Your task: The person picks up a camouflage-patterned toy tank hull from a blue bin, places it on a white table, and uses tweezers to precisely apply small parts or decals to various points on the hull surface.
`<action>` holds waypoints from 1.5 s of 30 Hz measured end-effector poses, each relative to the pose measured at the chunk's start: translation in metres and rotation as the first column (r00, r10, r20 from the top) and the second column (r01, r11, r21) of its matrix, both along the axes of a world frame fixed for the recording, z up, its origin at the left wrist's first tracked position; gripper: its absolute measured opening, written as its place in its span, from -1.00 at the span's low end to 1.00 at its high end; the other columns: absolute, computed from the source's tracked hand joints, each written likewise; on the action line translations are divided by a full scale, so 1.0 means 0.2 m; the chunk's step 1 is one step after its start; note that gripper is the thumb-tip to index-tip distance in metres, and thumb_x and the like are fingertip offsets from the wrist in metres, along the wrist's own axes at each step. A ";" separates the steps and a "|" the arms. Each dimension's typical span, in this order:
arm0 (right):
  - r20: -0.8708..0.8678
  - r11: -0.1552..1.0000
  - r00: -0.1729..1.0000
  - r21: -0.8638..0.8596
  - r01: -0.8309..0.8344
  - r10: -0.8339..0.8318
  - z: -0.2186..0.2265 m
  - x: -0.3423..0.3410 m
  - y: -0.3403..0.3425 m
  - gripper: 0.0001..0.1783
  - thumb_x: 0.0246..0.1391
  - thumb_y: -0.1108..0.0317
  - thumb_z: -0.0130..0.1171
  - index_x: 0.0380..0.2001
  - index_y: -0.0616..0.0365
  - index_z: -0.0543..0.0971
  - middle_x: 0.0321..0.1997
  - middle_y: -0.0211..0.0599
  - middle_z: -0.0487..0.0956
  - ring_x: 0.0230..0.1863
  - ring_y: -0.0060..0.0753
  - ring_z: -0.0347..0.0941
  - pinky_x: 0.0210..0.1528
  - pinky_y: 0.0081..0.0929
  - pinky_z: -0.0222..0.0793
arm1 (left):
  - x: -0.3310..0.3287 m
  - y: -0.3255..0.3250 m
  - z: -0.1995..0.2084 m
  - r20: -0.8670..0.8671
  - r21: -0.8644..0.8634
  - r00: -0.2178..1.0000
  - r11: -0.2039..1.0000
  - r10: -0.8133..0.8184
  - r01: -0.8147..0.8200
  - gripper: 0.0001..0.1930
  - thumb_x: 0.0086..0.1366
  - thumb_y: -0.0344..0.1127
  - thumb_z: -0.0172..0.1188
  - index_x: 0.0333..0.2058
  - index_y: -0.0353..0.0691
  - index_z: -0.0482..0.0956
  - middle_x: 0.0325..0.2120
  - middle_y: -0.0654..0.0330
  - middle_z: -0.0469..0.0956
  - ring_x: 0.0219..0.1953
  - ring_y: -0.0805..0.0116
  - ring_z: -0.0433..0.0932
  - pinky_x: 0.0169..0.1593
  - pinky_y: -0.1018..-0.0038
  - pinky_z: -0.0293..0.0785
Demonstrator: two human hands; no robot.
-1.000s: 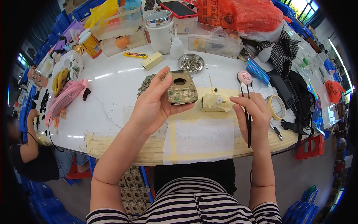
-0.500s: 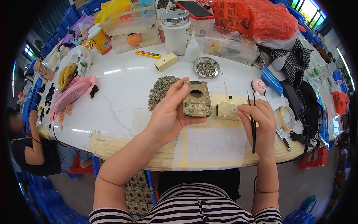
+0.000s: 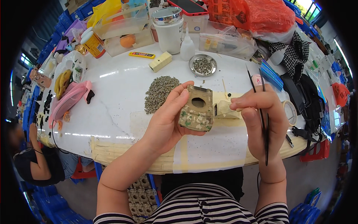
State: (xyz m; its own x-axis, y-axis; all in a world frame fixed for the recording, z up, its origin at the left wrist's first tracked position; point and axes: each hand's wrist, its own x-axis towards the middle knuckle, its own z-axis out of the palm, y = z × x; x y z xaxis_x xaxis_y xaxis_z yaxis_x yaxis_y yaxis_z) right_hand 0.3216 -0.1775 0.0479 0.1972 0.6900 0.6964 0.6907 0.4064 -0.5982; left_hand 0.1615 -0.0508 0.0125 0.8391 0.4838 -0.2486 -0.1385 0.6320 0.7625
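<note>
My left hand [image 3: 167,115] grips a camouflage-patterned housing [image 3: 197,118] with an oval hole, tilted, fingers behind it and the thumb on its left edge. Black tweezers [image 3: 264,130] stand upright within my right hand [image 3: 263,115], points away from me. Its thumb and forefinger come together at their tips; whether something small is pinched there I cannot make out. Just beyond those fingertips lies a block wrapped in cream tape [image 3: 225,111]. Behind my left hand is a heap of small grey-brown parts [image 3: 160,91]. A round metal dish [image 3: 202,65] holds similar small pieces.
A white squeeze bottle [image 3: 187,48], a white jar [image 3: 167,33] and a cream block [image 3: 160,62] stand farther back. To the right are a tape roll [image 3: 290,113] and a black bag [image 3: 298,89]. A co-worker [image 3: 37,160] sits at the far left.
My right hand has risen toward me and to the right, the tweezers still in it. The housing in my left hand has dropped slightly and tilted. The whole view has shifted a little.
</note>
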 end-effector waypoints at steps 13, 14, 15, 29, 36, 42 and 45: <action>-0.209 0.990 0.974 -0.092 -0.103 0.082 -0.10 -0.04 0.04 -0.95 0.09 0.54 0.15 -0.36 0.20 0.50 -0.41 -0.39 0.47 -0.46 -0.53 0.22 -0.41 -0.62 0.15 | 0.00 -0.03 0.00 -0.022 0.006 1.000 1.000 -0.016 0.016 -0.47 0.43 0.04 -0.23 0.26 -0.08 0.07 -0.08 0.06 0.50 -0.25 0.08 0.62 -0.47 0.44 0.52; -0.212 0.990 0.974 -0.094 -0.103 0.081 -0.10 -0.04 0.04 -0.95 0.09 0.54 0.15 -0.36 0.20 0.50 -0.41 -0.39 0.47 -0.47 -0.53 0.22 -0.41 -0.62 0.15 | 0.00 -0.03 0.00 -0.028 0.006 0.999 1.000 -0.016 0.016 -0.47 0.43 0.04 -0.23 0.26 -0.08 0.07 -0.08 0.06 0.49 -0.25 0.08 0.62 -0.47 0.44 0.52; -0.221 0.990 0.972 -0.101 -0.101 0.077 -0.10 -0.04 0.04 -0.95 0.09 0.54 0.15 -0.36 0.20 0.50 -0.41 -0.39 0.47 -0.47 -0.53 0.22 -0.42 -0.62 0.15 | 0.00 -0.03 0.00 -0.034 0.007 0.999 1.000 -0.015 0.016 -0.47 0.43 0.04 -0.23 0.26 -0.08 0.07 -0.08 0.06 0.49 -0.25 0.08 0.62 -0.47 0.44 0.52; -0.218 0.990 0.973 -0.101 -0.094 0.071 -0.12 -0.04 0.04 -0.94 0.07 0.56 0.16 -0.37 0.22 0.50 -0.39 -0.38 0.48 -0.48 -0.56 0.23 -0.44 -0.64 0.15 | 0.01 -0.03 0.00 -0.037 0.004 0.999 1.000 -0.012 0.012 -0.47 0.42 0.05 -0.21 0.24 -0.07 0.10 -0.04 0.08 0.46 -0.25 0.10 0.61 -0.47 0.44 0.52; -0.175 0.992 0.982 -0.095 -0.084 0.066 -0.12 -0.03 0.04 -0.93 0.06 0.58 0.17 -0.36 0.22 0.50 -0.39 -0.39 0.49 -0.48 -0.54 0.24 -0.44 -0.63 0.16 | 0.01 -0.03 -0.01 -0.031 -0.005 0.999 1.000 -0.013 0.013 -0.47 0.42 0.05 -0.21 0.25 -0.07 0.09 -0.04 0.08 0.46 -0.25 0.10 0.61 -0.47 0.43 0.51; -0.182 0.992 0.981 -0.094 -0.087 0.069 -0.12 -0.03 0.04 -0.93 0.06 0.58 0.16 -0.36 0.22 0.50 -0.39 -0.38 0.50 -0.47 -0.53 0.24 -0.44 -0.62 0.16 | 0.01 -0.03 -0.01 -0.031 -0.006 0.999 1.000 -0.012 0.012 -0.46 0.42 0.05 -0.21 0.25 -0.07 0.08 -0.04 0.09 0.46 -0.25 0.09 0.61 -0.47 0.43 0.51; -0.180 0.992 0.981 -0.094 -0.088 0.070 -0.12 -0.03 0.04 -0.93 0.06 0.58 0.16 -0.36 0.23 0.50 -0.39 -0.37 0.49 -0.47 -0.53 0.25 -0.44 -0.62 0.16 | 0.01 -0.03 -0.01 -0.032 -0.006 0.999 1.000 -0.014 0.014 -0.46 0.42 0.05 -0.21 0.25 -0.06 0.08 -0.04 0.09 0.46 -0.25 0.09 0.61 -0.47 0.43 0.52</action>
